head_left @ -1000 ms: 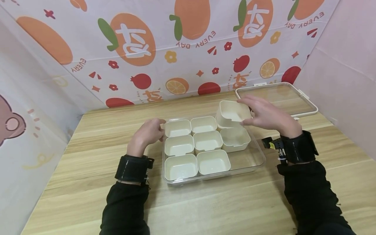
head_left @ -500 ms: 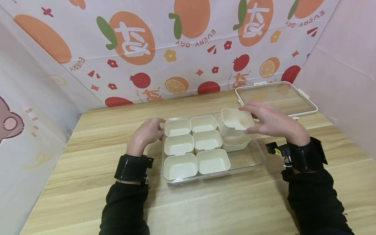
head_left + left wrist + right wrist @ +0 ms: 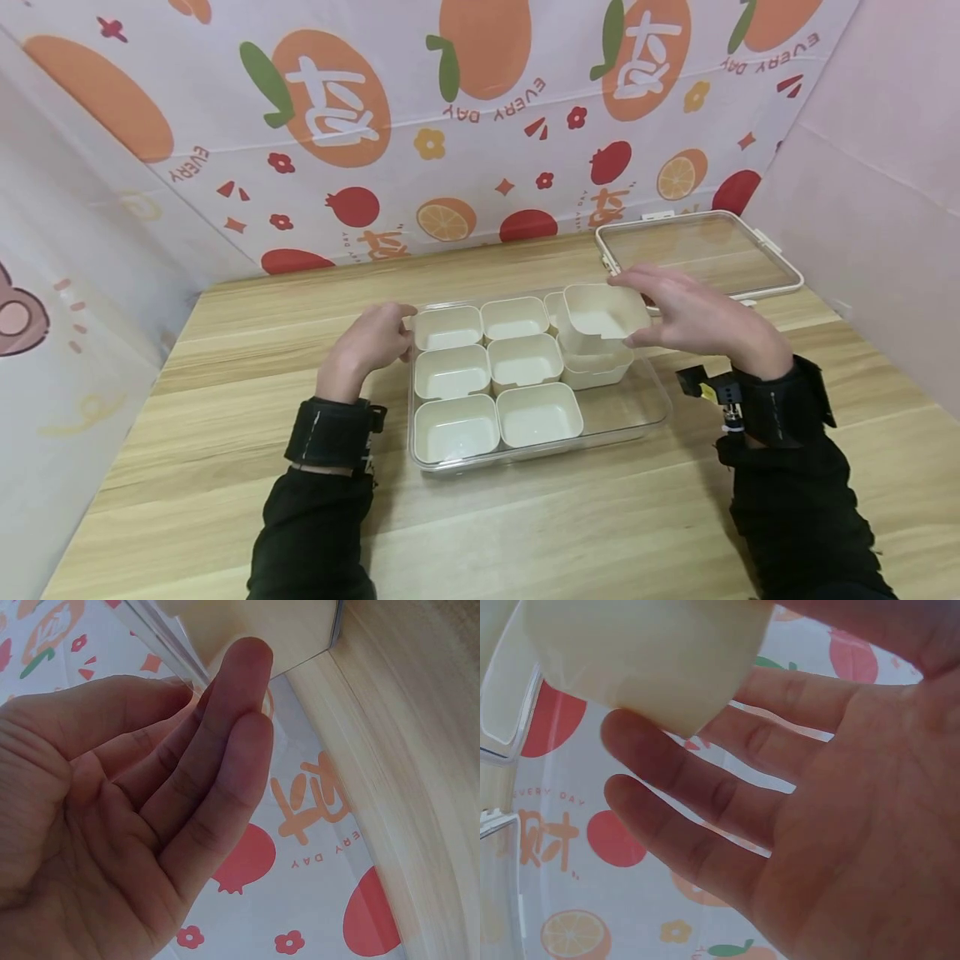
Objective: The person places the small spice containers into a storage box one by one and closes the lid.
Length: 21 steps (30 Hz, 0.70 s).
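Observation:
A clear plastic storage box point(image 3: 637, 408) sits on the wooden table, with rows of small cream bins point(image 3: 528, 361) inside it. At the box's back left corner, my left hand point(image 3: 372, 342) pinches the rim between thumb and fingers; the thumb meets the clear wall in the left wrist view. My right hand point(image 3: 686, 317) holds one cream bin point(image 3: 580, 325) by its right side, thumb in front and fingers behind. That bin is raised over the right column, partly covering the bins below. In the right wrist view, the lower fingers point(image 3: 697, 851) extend beneath the held bin point(image 3: 652, 660).
A clear lid point(image 3: 697, 250) with a white frame lies at the table's back right. Behind the table point(image 3: 465, 533) hangs a fruit-print cloth point(image 3: 480, 158). The box's front right part shows bare floor beside the front bins.
My right hand has brought the held bin forward and slightly right, from above the back right bin to overlapping the middle right one. The left hand keeps its grip on the box.

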Available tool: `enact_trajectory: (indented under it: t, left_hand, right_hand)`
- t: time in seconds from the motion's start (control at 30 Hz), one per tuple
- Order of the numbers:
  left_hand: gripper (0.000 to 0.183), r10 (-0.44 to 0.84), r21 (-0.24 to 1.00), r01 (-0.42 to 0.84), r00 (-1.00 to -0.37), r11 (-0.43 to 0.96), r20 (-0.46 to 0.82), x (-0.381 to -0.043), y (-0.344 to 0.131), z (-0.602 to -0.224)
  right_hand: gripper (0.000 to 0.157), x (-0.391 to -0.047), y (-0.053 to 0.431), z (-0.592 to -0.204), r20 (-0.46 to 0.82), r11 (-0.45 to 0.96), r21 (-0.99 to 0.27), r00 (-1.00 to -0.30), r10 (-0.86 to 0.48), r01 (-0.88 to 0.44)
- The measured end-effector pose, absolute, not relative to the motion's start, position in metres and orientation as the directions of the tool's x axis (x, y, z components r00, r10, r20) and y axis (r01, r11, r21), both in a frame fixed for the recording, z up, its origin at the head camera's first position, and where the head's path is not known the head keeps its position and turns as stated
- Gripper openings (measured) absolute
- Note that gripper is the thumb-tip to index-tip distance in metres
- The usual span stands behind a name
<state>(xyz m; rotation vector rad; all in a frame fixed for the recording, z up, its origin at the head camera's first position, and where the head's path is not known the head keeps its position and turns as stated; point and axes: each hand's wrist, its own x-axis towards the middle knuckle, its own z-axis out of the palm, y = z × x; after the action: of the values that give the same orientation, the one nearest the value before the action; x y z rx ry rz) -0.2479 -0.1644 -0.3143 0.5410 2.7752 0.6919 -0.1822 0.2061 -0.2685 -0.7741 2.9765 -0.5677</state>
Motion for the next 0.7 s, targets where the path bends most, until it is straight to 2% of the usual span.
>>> enact_trajectory:
  t: [0.23,0.53,0.7]
  left_hand:
    - [0.047,0.406,0.493,0.299,-0.906,0.817,-0.124,-0.248,-0.165,-0.314]
    - [0.046,0.409,0.493,0.306,-0.905,0.814,-0.113,-0.248,-0.166,-0.314]
    - [0.045,0.405,0.496,0.301,-0.907,0.815,-0.115,-0.247,-0.166,-0.314]
  right_hand:
    - [0.070,-0.169,0.202,-0.262,0.039,0.811,-0.338,-0.868,-0.495,-0.477]
    - [0.086,-0.160,0.195,-0.256,-0.096,0.811,-0.398,-0.859,-0.503,-0.430]
    - [0.085,-0.157,0.194,-0.256,-0.119,0.814,-0.385,-0.851,-0.511,-0.435]
